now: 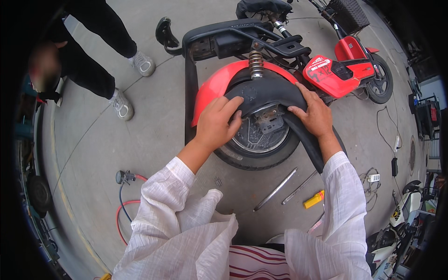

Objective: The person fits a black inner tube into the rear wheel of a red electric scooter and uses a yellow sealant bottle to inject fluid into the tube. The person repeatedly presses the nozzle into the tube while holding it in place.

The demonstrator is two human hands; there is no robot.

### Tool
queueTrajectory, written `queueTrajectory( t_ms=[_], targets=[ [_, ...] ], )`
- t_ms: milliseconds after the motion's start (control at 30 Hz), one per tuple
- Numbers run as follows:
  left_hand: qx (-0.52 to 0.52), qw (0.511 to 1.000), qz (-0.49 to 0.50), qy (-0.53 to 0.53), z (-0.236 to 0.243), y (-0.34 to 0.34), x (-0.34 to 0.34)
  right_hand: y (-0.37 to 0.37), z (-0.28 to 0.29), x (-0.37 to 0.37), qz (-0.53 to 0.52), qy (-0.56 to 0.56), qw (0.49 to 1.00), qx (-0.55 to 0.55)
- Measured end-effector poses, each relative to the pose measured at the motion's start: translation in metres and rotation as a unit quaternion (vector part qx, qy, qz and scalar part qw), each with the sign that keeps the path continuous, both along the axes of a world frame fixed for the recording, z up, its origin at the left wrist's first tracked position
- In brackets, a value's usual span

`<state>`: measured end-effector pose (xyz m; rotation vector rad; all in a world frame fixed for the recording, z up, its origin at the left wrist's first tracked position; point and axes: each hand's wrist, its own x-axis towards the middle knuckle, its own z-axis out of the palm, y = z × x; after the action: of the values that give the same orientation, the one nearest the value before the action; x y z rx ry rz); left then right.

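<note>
Rests the left hand [214, 119] on a black tube [280, 88], with fingers bent and the tips of thumb and index finger slightly apart, just beside a round patch [250, 92]. Cannot tell of any firm grip there, with the undersides of those fingers hidden. Clasps the same tube farther right in the right hand [315, 112], half open around it, with the thumb toward the near edge and the other fingers over the far edge.

Has the tube arched across the far part of the wheel [256, 144], in front of a red fender [212, 86], with a loose length trailing near right beneath the right forearm. Works between a metal bracket [269, 122] and a coil spring [255, 64]. Faces a red scooter [326, 77] stretching far right. Has two metal bars [276, 189] and a yellow tool [313, 199] on the floor, near right; at near left, a gauge [125, 177] beside a red hose [117, 217]. Shares the floor with a person in black trousers [88, 60], far left.
</note>
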<state>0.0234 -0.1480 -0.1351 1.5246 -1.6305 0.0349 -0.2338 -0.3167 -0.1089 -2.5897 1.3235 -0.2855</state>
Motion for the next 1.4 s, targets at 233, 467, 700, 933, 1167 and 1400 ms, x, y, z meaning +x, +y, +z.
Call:
queueTrajectory(
  t_ms=[233, 467, 700, 933, 1167, 1400],
  targets=[
    [0.004, 1.0, -0.006, -0.002, -0.001, 0.001, 0.001, -0.001, -0.002, -0.001, 0.008, -0.009, 1.0, -0.008],
    [0.005, 1.0, -0.006, -0.007, 0.0, 0.001, 0.0, -0.001, -0.003, -0.001, 0.006, -0.007, 1.0, -0.012],
    [0.01, 1.0, 0.001, -0.016, 0.003, -0.001, -0.001, 0.0, -0.002, -0.001, -0.001, -0.002, 1.0, -0.012],
    [0.023, 1.0, 0.003, -0.013, 0.005, -0.004, -0.001, 0.002, -0.002, -0.002, -0.003, 0.0, 1.0, -0.021],
    [0.008, 1.0, 0.0, -0.01, -0.001, -0.001, 0.001, 0.005, -0.009, -0.003, 0.021, -0.025, 0.998, -0.06],
    [0.012, 1.0, 0.003, -0.007, 0.001, 0.001, 0.004, 0.009, -0.003, 0.003, 0.023, -0.004, 0.997, -0.08]
  ],
)
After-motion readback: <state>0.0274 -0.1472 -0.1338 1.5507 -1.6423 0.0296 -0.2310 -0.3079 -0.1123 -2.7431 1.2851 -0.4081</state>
